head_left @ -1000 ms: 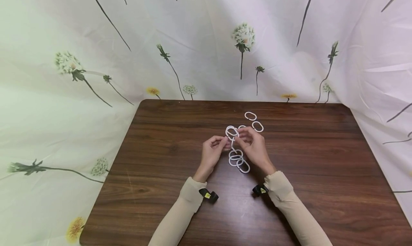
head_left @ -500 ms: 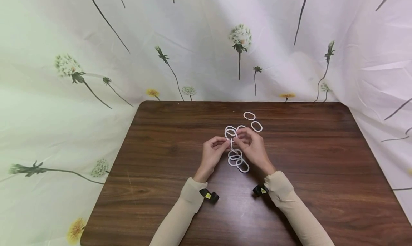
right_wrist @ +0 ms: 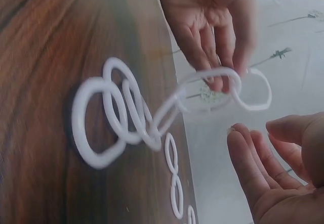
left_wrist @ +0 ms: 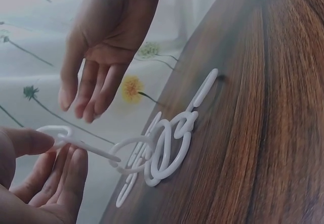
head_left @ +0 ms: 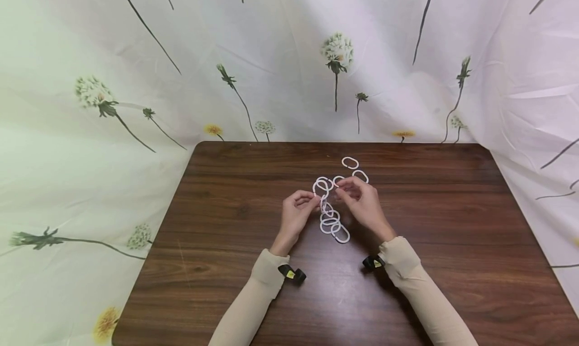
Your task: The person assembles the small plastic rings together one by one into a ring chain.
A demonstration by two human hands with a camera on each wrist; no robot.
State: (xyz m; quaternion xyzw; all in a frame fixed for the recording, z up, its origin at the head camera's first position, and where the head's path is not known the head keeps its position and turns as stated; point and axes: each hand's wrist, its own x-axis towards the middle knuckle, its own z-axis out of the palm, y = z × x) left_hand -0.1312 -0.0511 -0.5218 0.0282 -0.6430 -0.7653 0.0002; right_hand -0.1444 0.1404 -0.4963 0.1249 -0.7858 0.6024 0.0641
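"What does the left hand [left_wrist: 53,191] hold?"
"It pinches a chain of white oval plastic links [left_wrist: 96,151] trailing onto the dark brown wood-grain surface [left_wrist: 283,113]."
"And the right hand [left_wrist: 114,37]?"
"Above the links, apart, fingers pointing down."

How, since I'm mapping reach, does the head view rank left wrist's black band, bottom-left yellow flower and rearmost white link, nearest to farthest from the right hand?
1. Rearmost white link: beyond right hand.
2. Black band: left wrist.
3. Yellow flower: far left, cloth.

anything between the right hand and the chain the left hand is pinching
Nothing visible: in the right wrist view, only a gap separates the right hand from the white chain the left hand pinches.
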